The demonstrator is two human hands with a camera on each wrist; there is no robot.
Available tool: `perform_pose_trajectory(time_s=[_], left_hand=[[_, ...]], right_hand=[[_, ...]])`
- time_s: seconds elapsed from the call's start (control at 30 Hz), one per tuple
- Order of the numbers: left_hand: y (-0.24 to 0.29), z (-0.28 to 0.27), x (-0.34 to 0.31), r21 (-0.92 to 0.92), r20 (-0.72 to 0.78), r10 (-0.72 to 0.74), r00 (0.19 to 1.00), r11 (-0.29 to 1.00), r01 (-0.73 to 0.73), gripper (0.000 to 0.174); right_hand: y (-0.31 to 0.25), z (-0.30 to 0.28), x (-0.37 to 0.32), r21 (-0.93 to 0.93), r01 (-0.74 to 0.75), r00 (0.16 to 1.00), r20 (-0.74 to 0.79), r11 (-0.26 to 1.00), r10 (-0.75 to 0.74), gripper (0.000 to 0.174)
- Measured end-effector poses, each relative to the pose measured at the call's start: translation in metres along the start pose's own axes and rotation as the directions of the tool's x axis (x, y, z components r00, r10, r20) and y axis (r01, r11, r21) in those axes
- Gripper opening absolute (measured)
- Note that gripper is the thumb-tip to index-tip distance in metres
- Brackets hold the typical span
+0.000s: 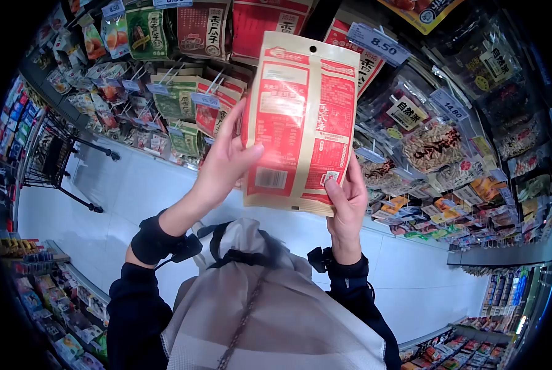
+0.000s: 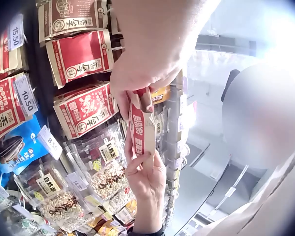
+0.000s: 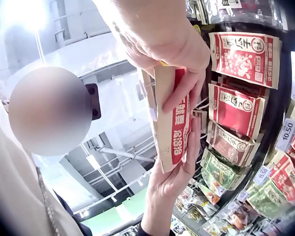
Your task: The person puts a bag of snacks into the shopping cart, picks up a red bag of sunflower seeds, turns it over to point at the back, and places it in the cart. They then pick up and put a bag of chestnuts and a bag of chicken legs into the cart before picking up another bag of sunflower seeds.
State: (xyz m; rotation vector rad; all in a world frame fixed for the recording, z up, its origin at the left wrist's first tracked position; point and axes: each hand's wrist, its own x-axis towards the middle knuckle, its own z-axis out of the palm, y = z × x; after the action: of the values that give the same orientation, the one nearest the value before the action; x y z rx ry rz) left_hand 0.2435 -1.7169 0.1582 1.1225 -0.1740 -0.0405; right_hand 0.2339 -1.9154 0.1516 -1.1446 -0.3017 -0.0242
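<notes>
On the pegs behind: hung snack bags (image 1: pixel 433 145) are crowded; clearance should be kept.
Red packet (image 1: pixel 300 123): held up before them, back face shown; best kept flat.
Left hand (image 1: pixel 223 166): left edge is pinched, thumb in front.
Right hand (image 1: pixel 347 197): lower corner is gripped; print is best left uncovered.
Price tag (image 1: pixel 380 43): set beside the top edge, easily snagged.

1. Head view: bright, even shop light; red-and-beige plastic snack pouch (image 1: pixel 300 123) sharp; strong fisheye bend, black vignette corners.
2. Left wrist view: white glare top right; bare left hand (image 2: pixel 152 54) overexposed, soft.
3. Right wrist view: glare top left; bare right hand (image 3: pixel 162 39) blurred, edges dim.
</notes>
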Motion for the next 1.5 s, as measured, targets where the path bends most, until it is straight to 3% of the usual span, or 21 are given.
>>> perform_pose_trajectory(time_s=[0.13, 0.33, 0.63, 0.73, 0.93, 0.97, 1.1, 1.17, 1.23, 1.33, 1.43, 1.5], left_hand=[[0.005, 0.009, -0.005, 0.081, 0.05, 0.079, 0.996, 0.993, -0.083, 0.074], [0.001, 0.013, -0.012, 0.055, 0.122, 0.162, 0.979, 0.984, -0.17, 0.078], [-0.022, -0.001, -0.016, 0.191, 0.15, 0.075, 0.986, 0.976, -0.103, 0.06], [-0.024, -0.006, -0.017, 0.268, 0.118, 0.076, 0.99, 0.958, -0.105, 0.058], [-0.025, -0.006, -0.024, 0.152, -0.004, 0.006, 1.0, 0.988, -0.005, 0.057], [-0.032, -0.013, -0.023, 0.223, 0.031, 0.034, 0.999, 0.974, -0.04, 0.061], [-0.034, -0.026, -0.023, 0.209, 0.009, 0.051, 0.999, 0.977, -0.052, 0.062], [-0.039, -0.03, -0.026, 0.325, -0.1, 0.171, 0.98, 0.937, -0.13, 0.062], [-0.036, -0.03, -0.028, 0.354, -0.18, 0.236, 0.955, 0.921, -0.161, 0.063], [-0.046, -0.05, -0.042, 0.391, -0.193, 0.233, 0.953, 0.909, -0.143, 0.064], [-0.04, -0.063, -0.05, 0.288, -0.255, 0.133, 0.958, 0.956, -0.056, 0.058], [-0.043, -0.076, -0.055, 0.339, -0.271, 0.168, 0.948, 0.938, -0.07, 0.053]], right_hand=[[0.004, -0.005, 0.0, -0.009, 0.047, 0.999, -0.002, 0.999, -0.047, 0.06], [0.003, -0.011, -0.003, -0.084, 0.05, 0.998, 0.044, 0.995, -0.047, 0.059], [0.01, -0.013, -0.004, -0.134, 0.004, 0.996, 0.085, 0.991, 0.007, 0.056], [0.015, -0.011, -0.003, -0.128, -0.022, 0.997, 0.076, 0.992, 0.032, 0.057], [0.035, -0.01, -0.006, -0.096, -0.063, 0.996, 0.056, 0.993, 0.069, 0.058], [0.041, -0.01, -0.007, -0.082, -0.067, 0.997, 0.041, 0.994, 0.07, 0.058], [0.057, 0.002, -0.006, -0.02, -0.104, 0.994, -0.025, 0.994, 0.104, 0.06], [0.064, 0.007, -0.002, -0.001, -0.118, 0.993, -0.029, 0.993, 0.118, 0.06], [0.078, 0.008, 0.001, -0.046, -0.092, 0.996, -0.018, 0.995, 0.092, 0.06], [0.088, 0.017, 0.005, -0.1, -0.102, 0.995, 0.01, 0.99, 0.103, 0.06], [0.097, 0.03, 0.009, -0.108, -0.142, 0.988, 0.043, 0.984, 0.147, 0.059], [0.103, 0.04, 0.011, -0.093, -0.165, 0.982, 0.072, 0.982, 0.172, 0.059]])
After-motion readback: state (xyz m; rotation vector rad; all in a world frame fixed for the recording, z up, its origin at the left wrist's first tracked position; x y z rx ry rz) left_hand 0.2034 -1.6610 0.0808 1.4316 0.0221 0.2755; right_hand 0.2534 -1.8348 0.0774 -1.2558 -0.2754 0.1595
